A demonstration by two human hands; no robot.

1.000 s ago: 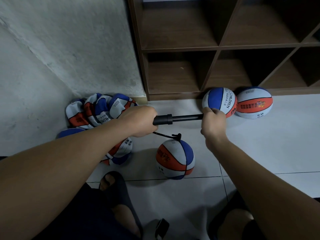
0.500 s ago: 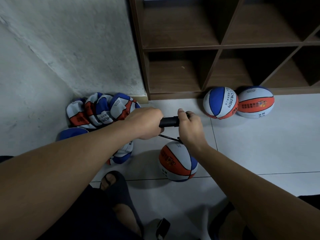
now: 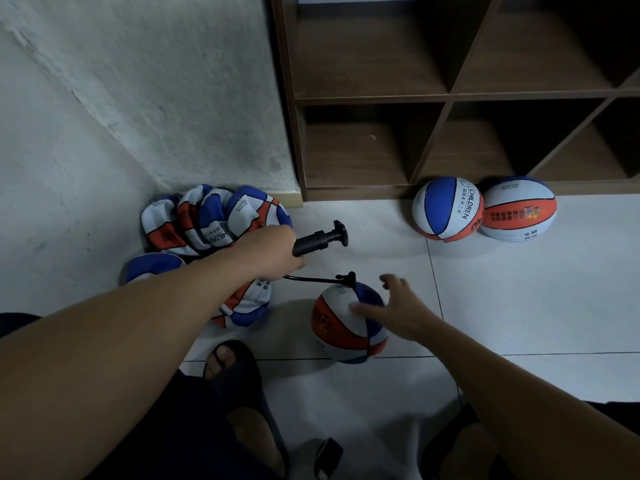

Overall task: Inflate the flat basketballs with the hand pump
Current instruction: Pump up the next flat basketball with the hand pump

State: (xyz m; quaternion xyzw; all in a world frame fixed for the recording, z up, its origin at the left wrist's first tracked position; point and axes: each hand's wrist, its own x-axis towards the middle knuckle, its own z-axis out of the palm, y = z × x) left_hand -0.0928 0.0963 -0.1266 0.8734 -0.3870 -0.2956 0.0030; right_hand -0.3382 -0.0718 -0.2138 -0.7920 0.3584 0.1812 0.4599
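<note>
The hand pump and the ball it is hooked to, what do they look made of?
The hand pump looks like matte black plastic: dull and even, no metal gleam. The ball looks like rubber or synthetic leather in white, orange and blue panels with a low sheen; which one cannot be told.

- Black hand pump (image 3: 318,239), held above the floor, T-handle pushed in and pointing right.
- Thin black hose (image 3: 311,279) running from pump to valve atop a round orange, white and blue basketball (image 3: 346,323) on the tiles.
- Crumpled heap of flat basketballs (image 3: 207,223) in the wall corner.
- Two inflated basketballs (image 3: 485,209) touching, against the shelf base.
</note>
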